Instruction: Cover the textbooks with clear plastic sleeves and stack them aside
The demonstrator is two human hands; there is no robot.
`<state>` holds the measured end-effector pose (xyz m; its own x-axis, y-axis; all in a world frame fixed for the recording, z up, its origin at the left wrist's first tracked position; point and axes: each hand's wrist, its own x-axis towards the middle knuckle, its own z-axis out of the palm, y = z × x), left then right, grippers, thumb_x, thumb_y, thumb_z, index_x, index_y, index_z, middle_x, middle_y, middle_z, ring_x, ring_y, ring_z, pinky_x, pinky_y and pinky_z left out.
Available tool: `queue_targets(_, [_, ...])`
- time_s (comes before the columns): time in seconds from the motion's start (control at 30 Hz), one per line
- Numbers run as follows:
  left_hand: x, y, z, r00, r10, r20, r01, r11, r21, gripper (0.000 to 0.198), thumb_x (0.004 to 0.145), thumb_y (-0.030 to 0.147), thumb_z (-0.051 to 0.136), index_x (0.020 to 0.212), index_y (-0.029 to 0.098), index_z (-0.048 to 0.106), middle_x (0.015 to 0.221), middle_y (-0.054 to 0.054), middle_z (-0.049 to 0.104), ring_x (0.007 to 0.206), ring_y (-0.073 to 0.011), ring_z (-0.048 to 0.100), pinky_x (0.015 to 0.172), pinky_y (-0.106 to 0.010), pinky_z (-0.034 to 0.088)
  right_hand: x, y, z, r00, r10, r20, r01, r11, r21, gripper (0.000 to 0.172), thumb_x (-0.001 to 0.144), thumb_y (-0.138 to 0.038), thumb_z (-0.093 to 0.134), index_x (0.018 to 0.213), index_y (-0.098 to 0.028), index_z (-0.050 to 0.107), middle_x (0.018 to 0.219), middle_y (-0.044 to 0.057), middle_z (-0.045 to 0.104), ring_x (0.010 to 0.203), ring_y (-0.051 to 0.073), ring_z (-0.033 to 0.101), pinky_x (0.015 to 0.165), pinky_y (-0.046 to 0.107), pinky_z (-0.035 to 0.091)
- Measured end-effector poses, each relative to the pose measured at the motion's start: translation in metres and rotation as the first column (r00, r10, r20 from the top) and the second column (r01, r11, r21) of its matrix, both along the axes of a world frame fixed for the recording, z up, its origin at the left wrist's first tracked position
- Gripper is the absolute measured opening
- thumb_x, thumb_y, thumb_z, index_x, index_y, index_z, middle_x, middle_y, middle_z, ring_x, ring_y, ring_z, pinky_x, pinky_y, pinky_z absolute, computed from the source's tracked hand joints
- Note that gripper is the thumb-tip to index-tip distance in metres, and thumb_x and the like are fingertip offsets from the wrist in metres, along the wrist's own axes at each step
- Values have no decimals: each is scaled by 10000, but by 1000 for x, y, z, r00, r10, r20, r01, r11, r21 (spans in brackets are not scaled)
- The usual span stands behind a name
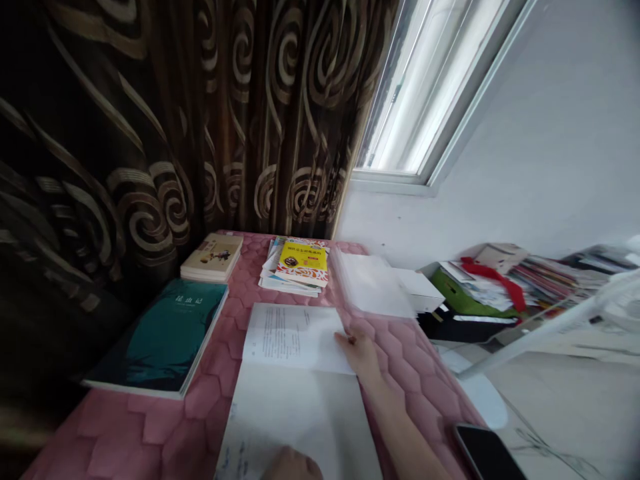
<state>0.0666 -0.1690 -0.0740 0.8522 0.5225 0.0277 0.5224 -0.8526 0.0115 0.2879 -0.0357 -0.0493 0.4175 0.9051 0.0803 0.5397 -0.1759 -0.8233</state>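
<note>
An open booklet point(300, 393) lies on the pink padded surface in front of me. Its far page carries printed text, and the near one is mostly bare with faint handwriting along the left edge. My right hand point(361, 355) pinches the right edge of the far page between thumb and fingers. At the bottom of the view my left hand point(291, 465) rests curled over the near page. Only its knuckles show, so whatever may be inside the fingers is hidden.
A teal book point(165, 333), tan books point(213, 257) and a pile topped by a yellow book point(303, 260) lie beyond and left. Blurred white papers point(373, 283) sit at the right edge, with a phone point(487, 453) nearer. A cluttered shelf point(475, 293) and a white fan point(545, 330) stand right.
</note>
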Motion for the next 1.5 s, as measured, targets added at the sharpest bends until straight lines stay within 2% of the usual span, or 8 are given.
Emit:
queue_targets(0.13, [-18, 54, 40, 980, 140, 144, -157, 981, 112, 469, 917, 379, 530, 1332, 162, 542, 1402, -157, 541, 1292, -299, 495, 1066, -477, 372, -11, -3, 2, 984, -44, 170, 64, 991, -114, 489, 851, -372, 507, 1245, -88, 566, 829, 82, 729, 772, 243, 684, 653, 296, 460])
queue_targets(0.33, [-38, 120, 49, 895, 427, 132, -433, 901, 22, 531, 972, 343, 400, 1477, 183, 360, 1554, -110, 330, 1440, -260, 290, 1160, -503, 258, -21, -5, 6, 935, 57, 351, 1, 987, -161, 412, 929, -256, 410, 1303, -135, 531, 1128, 122, 699, 995, 248, 669, 811, 303, 470])
queue_targets(0.67, [-28, 125, 37, 840, 540, 48, -535, 841, -84, 564, 976, 344, 359, 1493, 122, 317, 1578, -141, 223, 1459, -263, 233, 1173, -511, 221, -45, -4, 38, 714, 158, 682, 14, 971, -240, 400, 968, -221, 365, 1278, -172, 612, 1340, 182, 535, 1138, 291, 586, 875, 376, 474])
queue_targets(0.77, [-28, 126, 33, 843, 532, 79, -529, 847, -60, 560, 975, 354, 355, 1489, 131, 332, 1575, -141, 243, 1453, -268, 252, 1167, -513, 233, -65, -8, 39, 634, 316, 706, -239, 948, -210, 440, 981, -310, 384, 1369, -176, 543, 1536, 142, 349, 1371, 308, 374, 1061, 428, 371])
queue_targets(0.87, [-29, 126, 35, 848, 523, 91, -521, 853, -45, 548, 974, 344, 338, 1478, 130, 357, 1571, -138, 256, 1452, -266, 254, 1167, -508, 235, -78, -14, 30, 561, 542, 625, -467, 831, -302, 523, 996, -428, 341, 1462, -203, 419, 1583, 91, 263, 1452, 284, 234, 1159, 464, 238])
queue_targets(1.23, [-24, 135, 54, 603, 796, -42, -797, 603, -10, 564, 940, 280, 330, 1453, 54, 390, 1547, -198, 286, 1446, -327, 254, 1166, -594, 105, -54, -19, 22, 599, 523, 606, -290, 847, -445, 629, 1000, -465, 277, 1511, -98, 275, 1585, 158, 137, 1470, 260, 141, 1193, 432, 156])
queue_targets(1.4, [22, 158, 55, 771, 634, 48, -623, 769, -145, 587, 931, 370, 411, 1467, 129, 394, 1577, -152, 252, 1467, -309, 192, 1189, -505, 147, -55, -20, 16, 600, 509, 617, -304, 859, -413, 612, 996, -446, 307, 1503, -103, 301, 1578, 147, 178, 1470, 246, 144, 1196, 426, 154])
queue_targets(1.5, [20, 174, 52, 743, 663, 89, -648, 747, -150, 635, 934, 433, 414, 1487, 126, 353, 1580, -168, 244, 1461, -330, 203, 1182, -499, 177, -53, -21, 14, 604, 497, 623, -314, 867, -387, 608, 995, -443, 315, 1500, -106, 311, 1576, 147, 186, 1467, 244, 163, 1195, 428, 165])
